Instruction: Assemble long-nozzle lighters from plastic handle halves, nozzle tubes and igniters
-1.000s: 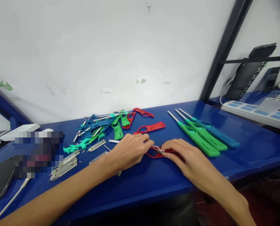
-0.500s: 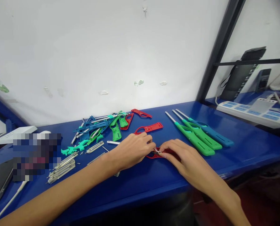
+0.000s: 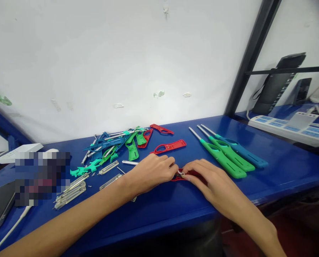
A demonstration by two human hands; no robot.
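A red lighter casing half [image 3: 177,179] lies low over the blue tabletop between my two hands, with a small dark part and a looped white wire [image 3: 179,172] inside. My right hand [image 3: 206,176] is closed on its right end, the thumb tip by the wire. Curled over its left part, my left hand [image 3: 157,170] has its fingertips pressed together; whatever they pinch is hidden. Just beyond my hands rests another red casing half [image 3: 172,145], its inner side up. A metal lighter tube [image 3: 129,162] lies beside my left wrist.
On the right lie green lighters [image 3: 226,162] and a blue lighter [image 3: 243,153]. A pile of casing halves and tubes [image 3: 113,141] sits against the wall. Turquoise triggers [image 3: 92,165] and clear fuel tanks [image 3: 70,194] are at left. A power strip [image 3: 288,128] stands far right.
The fingers of my left hand have shifted slightly right, closer to my right thumb, covering more of the casing half and wire. My right hand stays almost in place.
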